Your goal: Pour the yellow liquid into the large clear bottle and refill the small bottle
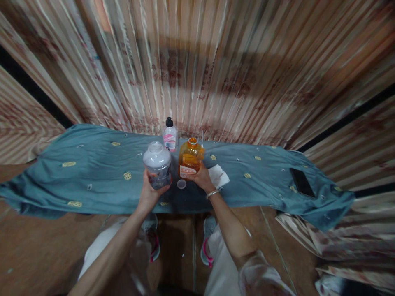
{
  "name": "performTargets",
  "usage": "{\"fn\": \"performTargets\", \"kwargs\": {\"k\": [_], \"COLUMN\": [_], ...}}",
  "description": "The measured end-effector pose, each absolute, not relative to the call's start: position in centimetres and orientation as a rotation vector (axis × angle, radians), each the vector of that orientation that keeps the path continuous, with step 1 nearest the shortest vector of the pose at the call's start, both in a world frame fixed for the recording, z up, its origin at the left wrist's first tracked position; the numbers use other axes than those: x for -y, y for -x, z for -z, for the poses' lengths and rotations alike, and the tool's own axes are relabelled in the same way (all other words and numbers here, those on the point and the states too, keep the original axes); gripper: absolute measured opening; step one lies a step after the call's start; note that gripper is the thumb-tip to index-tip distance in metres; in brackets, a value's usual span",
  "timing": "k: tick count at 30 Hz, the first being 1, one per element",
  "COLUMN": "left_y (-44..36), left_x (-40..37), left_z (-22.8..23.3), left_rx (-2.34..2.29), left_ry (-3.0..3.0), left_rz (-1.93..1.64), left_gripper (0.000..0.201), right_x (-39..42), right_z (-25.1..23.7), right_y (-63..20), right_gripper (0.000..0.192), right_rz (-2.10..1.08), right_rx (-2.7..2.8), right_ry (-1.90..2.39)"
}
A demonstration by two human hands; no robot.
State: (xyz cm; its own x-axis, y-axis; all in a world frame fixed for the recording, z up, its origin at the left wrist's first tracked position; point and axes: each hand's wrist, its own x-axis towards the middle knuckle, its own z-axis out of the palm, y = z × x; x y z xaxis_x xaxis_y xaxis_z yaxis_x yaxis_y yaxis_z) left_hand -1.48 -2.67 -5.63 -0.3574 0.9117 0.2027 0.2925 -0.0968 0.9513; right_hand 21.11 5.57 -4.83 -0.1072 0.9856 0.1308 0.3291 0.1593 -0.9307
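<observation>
My left hand point(153, 188) is wrapped round the lower part of a clear plastic bottle point(158, 162) with a wide white top. Beside it, my right hand point(199, 176) grips an orange see-through bottle point(189, 155) with an open neck and a pale label. Between the two hands a small round translucent cap point(181, 184) lies on the cloth. Just behind stands a small clear bottle point(170, 137) with a black cap and a pink-printed label. A white tissue point(218, 176) lies by my right wrist.
A blue-green cloth with yellow pineapple prints point(101, 176) covers the low bench. Toward its right end lies a black phone point(301, 182). Pleated, patterned curtains point(197, 61) hang close behind. Below the front edge, my feet rest on the brown tiled floor point(175, 255).
</observation>
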Motion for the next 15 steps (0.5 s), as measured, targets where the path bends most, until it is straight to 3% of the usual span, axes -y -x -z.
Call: {"fn": "performTargets", "kwargs": {"k": [4,15], "left_y": [1.0,0.3], "left_x": [2.3,2.0], "left_z": [5.1,4.1], "left_rx": [-1.706,-1.943], "left_ry": [-1.219,-1.199], "left_rz": [-1.405,-1.234], "left_gripper": [0.086,0.092], "right_x": [-5.5,-3.8], "right_z": [4.4,4.3], "right_y": [-21.3,-27.2], "right_gripper": [0.082,0.072], "right_rz": [-0.980,-0.908], "right_rx": [1.522,1.427], "right_ry": [1.209,1.304]}}
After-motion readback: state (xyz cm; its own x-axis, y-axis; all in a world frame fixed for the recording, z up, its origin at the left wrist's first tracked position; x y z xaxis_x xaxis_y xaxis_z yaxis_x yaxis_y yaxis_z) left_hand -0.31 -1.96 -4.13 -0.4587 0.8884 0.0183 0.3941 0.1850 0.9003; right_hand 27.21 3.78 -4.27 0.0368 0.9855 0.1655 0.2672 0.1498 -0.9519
